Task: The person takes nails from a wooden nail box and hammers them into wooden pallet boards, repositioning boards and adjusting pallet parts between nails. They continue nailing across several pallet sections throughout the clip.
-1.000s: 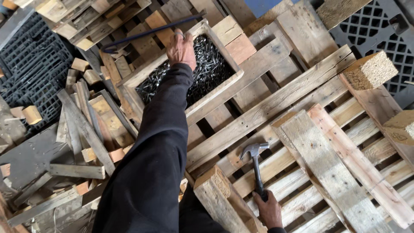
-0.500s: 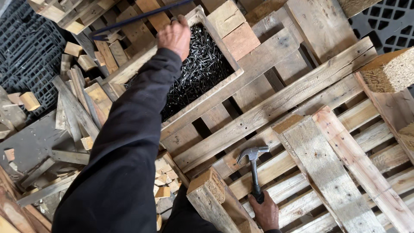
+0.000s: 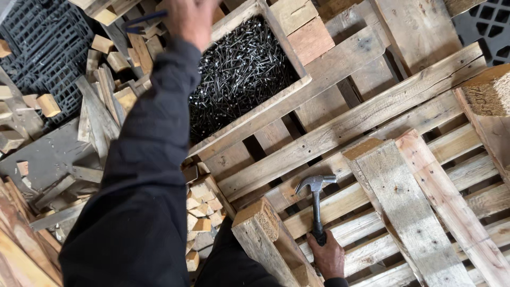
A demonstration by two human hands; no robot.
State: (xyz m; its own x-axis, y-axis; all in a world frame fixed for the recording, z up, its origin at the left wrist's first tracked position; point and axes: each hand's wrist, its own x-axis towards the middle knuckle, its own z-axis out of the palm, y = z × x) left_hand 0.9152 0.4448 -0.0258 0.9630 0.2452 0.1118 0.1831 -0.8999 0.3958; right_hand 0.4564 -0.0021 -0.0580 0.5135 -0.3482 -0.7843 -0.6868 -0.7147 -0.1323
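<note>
gripping hammer by handle, right hand closed, head resting over pallet; left hand blurred above nail box, grip unclear; wood scraps beside sleeve; black crate far left

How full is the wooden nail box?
Fairly full. Dark nails cover the floor of the wooden box in a heap, reaching near its rim.

The blurred left hand is cut off by the top edge, fingers out of sight, hiding a corner of the nail-filled wooden box.
</note>
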